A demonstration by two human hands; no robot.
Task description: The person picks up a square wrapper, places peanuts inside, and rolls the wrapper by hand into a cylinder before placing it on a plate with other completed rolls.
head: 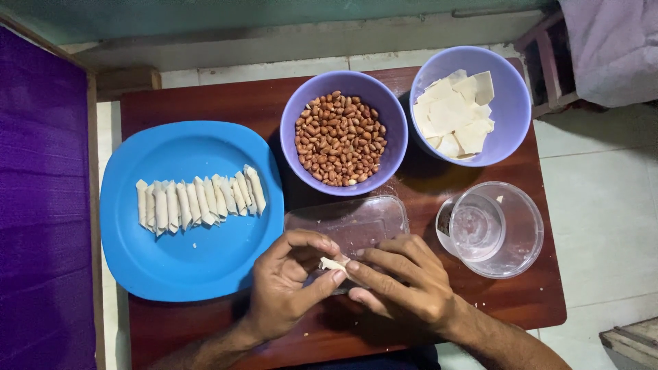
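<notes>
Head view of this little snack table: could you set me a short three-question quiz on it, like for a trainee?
1. True or false: the blue plate holds a row of rolled wrappers.
2. Which purple bowl holds the peanuts: A left, B right?
3. What do both hands pinch together?

Key
1. True.
2. A; the right bowl holds flat wrapper squares.
3. A small pale roll, between left hand and right hand.

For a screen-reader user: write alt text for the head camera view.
Two bare hands, left hand and right hand, pinch a small pastry roll over a clear rectangular tray on a dark red table. A blue plate holds a row of finished rolls; purple bowls hold peanuts and wrapper squares.
</notes>
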